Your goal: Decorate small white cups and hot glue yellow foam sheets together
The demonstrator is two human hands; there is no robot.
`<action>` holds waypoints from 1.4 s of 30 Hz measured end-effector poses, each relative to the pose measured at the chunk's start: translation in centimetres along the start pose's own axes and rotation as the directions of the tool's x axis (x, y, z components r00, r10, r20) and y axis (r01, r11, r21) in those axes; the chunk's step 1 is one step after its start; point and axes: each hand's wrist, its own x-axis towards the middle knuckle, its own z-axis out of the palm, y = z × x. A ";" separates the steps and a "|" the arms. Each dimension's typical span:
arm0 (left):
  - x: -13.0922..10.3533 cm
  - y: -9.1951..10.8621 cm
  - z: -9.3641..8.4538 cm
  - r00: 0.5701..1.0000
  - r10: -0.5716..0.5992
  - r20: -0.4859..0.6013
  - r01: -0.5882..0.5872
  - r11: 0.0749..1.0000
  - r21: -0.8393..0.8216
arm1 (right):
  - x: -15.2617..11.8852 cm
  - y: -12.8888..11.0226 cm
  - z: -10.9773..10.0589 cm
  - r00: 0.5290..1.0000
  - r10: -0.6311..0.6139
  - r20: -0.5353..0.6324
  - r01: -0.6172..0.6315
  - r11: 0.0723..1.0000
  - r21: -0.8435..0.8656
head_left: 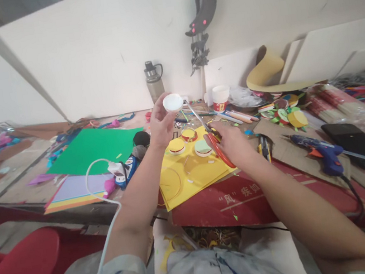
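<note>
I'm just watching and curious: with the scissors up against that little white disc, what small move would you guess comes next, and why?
Probably a short snip while turning the disc. The left hand pinches the white disc up in the air, and the right hand holds the red-handled scissors with the blade tips at the disc's edge.

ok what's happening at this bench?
A person is doing paper craft. The left hand holds up a small white disc; the right hand works red-handled scissors, their blade tips at the disc's edge. Below lies a yellow sheet with three round pieces on it. A blue glue gun lies to the right, untouched.
</note>
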 end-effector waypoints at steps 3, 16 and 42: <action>0.2 -0.1 -0.4 0.997 0.058 0.055 -0.061 0.997 0.041 | 0.0 -0.6 -0.4 1.000 -0.006 0.031 0.006 1.000 0.007; 0.2 0.8 -0.8 0.989 0.062 0.135 -0.070 0.996 0.051 | 0.3 0.1 -0.5 1.000 -0.011 -0.017 0.012 0.998 0.055; 0.1 0.9 -0.4 0.993 0.017 0.120 -0.026 0.997 0.074 | 0.1 -1.0 -1.4 0.998 0.048 0.032 -0.046 0.997 -0.057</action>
